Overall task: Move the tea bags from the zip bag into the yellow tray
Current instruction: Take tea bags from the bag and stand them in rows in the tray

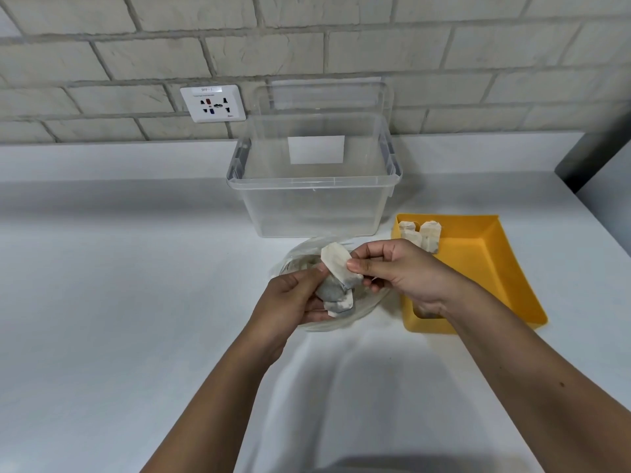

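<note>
The right hand (406, 271) is pinching 1 tea bag (336, 264) between thumb and fingertips. It is a narrow grip, with the paper sachet sticking up just left of it, over the mouth of the zip bag (368, 302). The left hand (293, 298) is cupping the zip bag from below, its fingers curled round the plastic. The remaining tea bags (336, 297) are bunching directly beneath the right grip.

The step in hand looks like drawing this 1 sachet clear. To do it well, the left grip should be holding the plastic down on the tabletop (136, 268) so the clump is not rising too (a thin string seems to be trailing under the right grip and could snag). The yellow tray (495, 268) is lying just right of the grip, partly under the wrist, so a short, low carry should be enough. 2 tea bags (421, 235) are leaning in the tray corner just beyond the grip.

On writing: beyond both grips, the white label (316, 150) on the clear storage box (314, 206) is showing no print. The wall socket (213, 103) is carrying a small strip of characters, too blurred to read. No brand is showing on the sachets or the zip bag.
</note>
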